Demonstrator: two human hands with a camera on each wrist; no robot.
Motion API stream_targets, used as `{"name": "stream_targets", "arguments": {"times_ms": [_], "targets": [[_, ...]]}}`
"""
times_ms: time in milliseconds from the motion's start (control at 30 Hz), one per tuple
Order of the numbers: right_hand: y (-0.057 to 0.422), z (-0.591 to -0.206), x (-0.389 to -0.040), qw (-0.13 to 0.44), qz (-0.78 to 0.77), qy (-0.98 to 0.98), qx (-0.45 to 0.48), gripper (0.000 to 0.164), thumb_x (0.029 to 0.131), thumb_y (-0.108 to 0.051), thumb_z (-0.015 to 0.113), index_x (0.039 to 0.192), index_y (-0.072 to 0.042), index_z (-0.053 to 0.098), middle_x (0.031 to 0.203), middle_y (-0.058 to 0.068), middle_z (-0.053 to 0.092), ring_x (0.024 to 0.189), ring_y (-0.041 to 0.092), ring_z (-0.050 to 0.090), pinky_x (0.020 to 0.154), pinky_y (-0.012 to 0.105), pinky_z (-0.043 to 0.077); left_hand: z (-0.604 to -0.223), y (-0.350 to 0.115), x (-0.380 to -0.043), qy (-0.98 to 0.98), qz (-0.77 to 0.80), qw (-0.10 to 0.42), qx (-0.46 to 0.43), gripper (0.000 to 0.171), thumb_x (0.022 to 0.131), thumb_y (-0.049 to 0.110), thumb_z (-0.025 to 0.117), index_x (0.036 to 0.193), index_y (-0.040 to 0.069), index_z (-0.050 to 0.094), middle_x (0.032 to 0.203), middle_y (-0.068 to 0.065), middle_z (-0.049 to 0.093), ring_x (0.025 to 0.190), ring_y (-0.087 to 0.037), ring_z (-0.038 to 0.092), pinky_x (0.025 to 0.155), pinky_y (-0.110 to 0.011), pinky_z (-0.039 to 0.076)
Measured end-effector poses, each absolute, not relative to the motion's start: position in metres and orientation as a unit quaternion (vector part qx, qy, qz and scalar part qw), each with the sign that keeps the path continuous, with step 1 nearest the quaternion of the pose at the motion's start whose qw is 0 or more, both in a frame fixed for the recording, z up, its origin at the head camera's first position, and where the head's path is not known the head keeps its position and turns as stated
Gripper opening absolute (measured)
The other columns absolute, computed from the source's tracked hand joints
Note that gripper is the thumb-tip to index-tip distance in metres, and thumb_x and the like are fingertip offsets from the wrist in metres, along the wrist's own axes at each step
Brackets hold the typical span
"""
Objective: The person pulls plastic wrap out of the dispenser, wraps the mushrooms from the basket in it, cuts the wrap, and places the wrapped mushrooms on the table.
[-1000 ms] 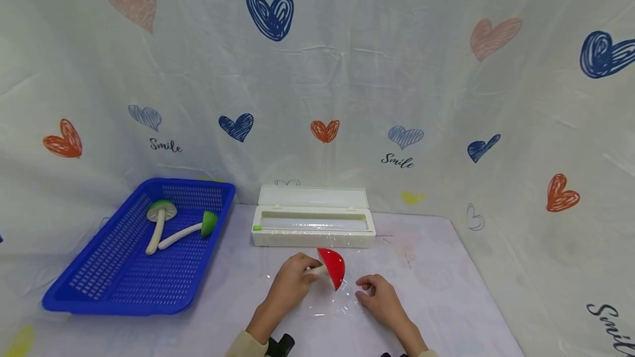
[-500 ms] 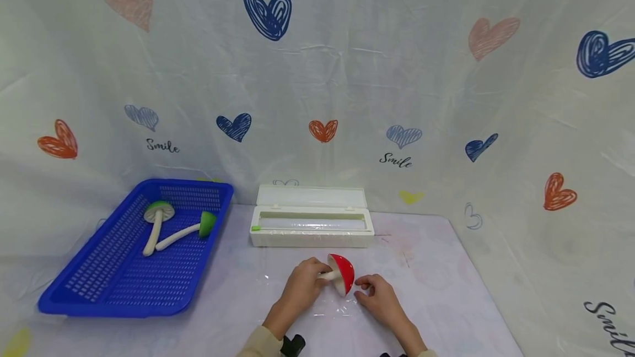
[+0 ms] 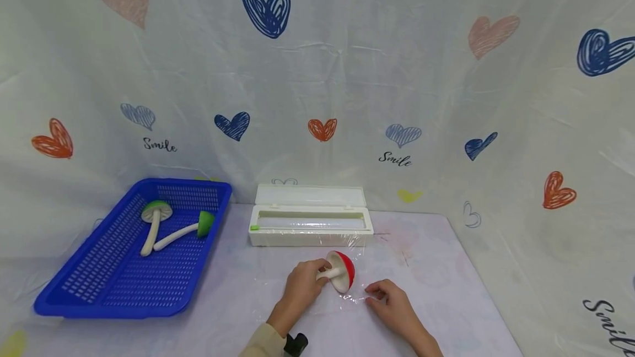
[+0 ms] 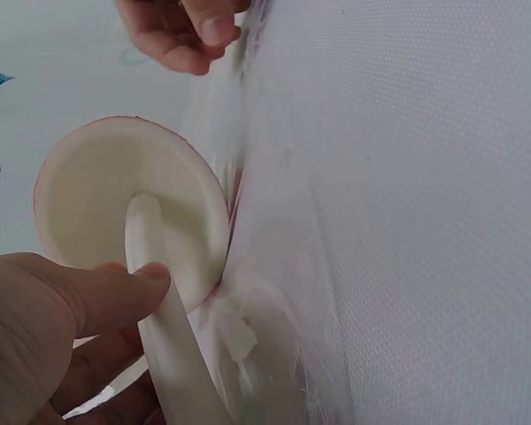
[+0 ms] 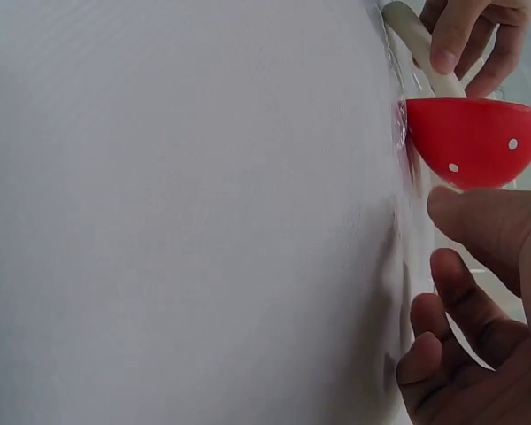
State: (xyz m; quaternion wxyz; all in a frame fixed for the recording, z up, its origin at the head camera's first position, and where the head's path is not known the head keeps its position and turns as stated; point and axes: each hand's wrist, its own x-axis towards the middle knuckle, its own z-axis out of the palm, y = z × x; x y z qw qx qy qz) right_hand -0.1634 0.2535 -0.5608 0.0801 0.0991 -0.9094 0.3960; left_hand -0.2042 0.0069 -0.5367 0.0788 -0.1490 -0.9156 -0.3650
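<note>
A toy mushroom (image 3: 340, 272) with a red, white-dotted cap and a white stem is tilted over a sheet of clear plastic film (image 3: 317, 304) on the table. My left hand (image 3: 303, 285) pinches its stem between thumb and fingers, as the left wrist view shows. The cap's lower edge touches or nearly touches the film; I cannot tell which. To the right of the cap is my right hand (image 3: 394, 310), fingers loosely bent. In the right wrist view its thumb (image 5: 478, 217) and fingers stand apart near the red cap (image 5: 478, 142), with nothing visible between them.
Behind the hands stands a white cling film dispenser (image 3: 311, 238), lid raised and roll inside. A blue plastic basket (image 3: 124, 296) on the left holds two green-capped toy mushrooms (image 3: 157, 211). A white curtain (image 3: 317, 70) printed with hearts hangs behind the table.
My left hand has moved right with the mushroom, whose cap has turned so its pale underside shows more. The right hand has shifted slightly right and toward me.
</note>
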Motion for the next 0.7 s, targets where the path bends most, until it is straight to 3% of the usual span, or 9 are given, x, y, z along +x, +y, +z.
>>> {"name": "stream_targets", "arguments": {"times_ms": [200, 367, 467, 700], "targets": [[0.267, -0.559, -0.157, 0.032, 0.372, -0.908, 0.192, 0.016, 0.079, -0.01, 0.087, 0.087, -0.019, 0.076, 0.092, -0.01, 0.062, 0.089, 0.005, 0.057, 0.079, 0.027, 0.051, -0.538, 0.006, -0.205, -0.921, -0.349, 0.075, -0.155, 0.024, 0.08, 0.003, 0.084, 0.101, 0.016, 0.08, 0.097, 0.0, 0.08, 0.083, -0.017, 0.071, 0.066, -0.03, 0.055], [0.266, -0.563, -0.16, 0.066, 0.345, -0.905, 0.239, 0.015, 0.08, -0.004, 0.085, 0.081, -0.016, 0.077, 0.091, -0.007, 0.061, 0.085, 0.006, 0.057, 0.073, 0.027, 0.052, -0.535, 0.008, -0.205, -0.926, -0.339, 0.061, -0.154, 0.025, 0.082, 0.002, 0.082, 0.103, 0.015, 0.081, 0.099, -0.001, 0.079, 0.087, -0.019, 0.072, 0.071, -0.033, 0.057], [0.265, -0.563, -0.159, 0.074, 0.337, -0.908, 0.238, 0.016, 0.08, -0.001, 0.084, 0.083, -0.014, 0.075, 0.091, -0.007, 0.061, 0.084, 0.005, 0.058, 0.072, 0.026, 0.053, -0.535, 0.009, -0.204, -0.925, -0.338, 0.07, -0.158, 0.024, 0.081, -0.001, 0.081, 0.101, 0.013, 0.082, 0.098, -0.002, 0.077, 0.091, -0.021, 0.072, 0.074, -0.034, 0.058], [0.265, -0.56, -0.157, 0.008, 0.334, -0.922, 0.196, 0.012, 0.085, -0.01, 0.083, 0.085, -0.016, 0.073, 0.095, -0.009, 0.058, 0.088, 0.005, 0.057, 0.078, 0.027, 0.053, -0.535, 0.009, -0.203, -0.922, -0.343, 0.087, -0.16, 0.025, 0.078, -0.004, 0.082, 0.097, 0.011, 0.082, 0.091, 0.0, 0.068, 0.085, -0.018, 0.068, 0.068, -0.03, 0.055]]}}
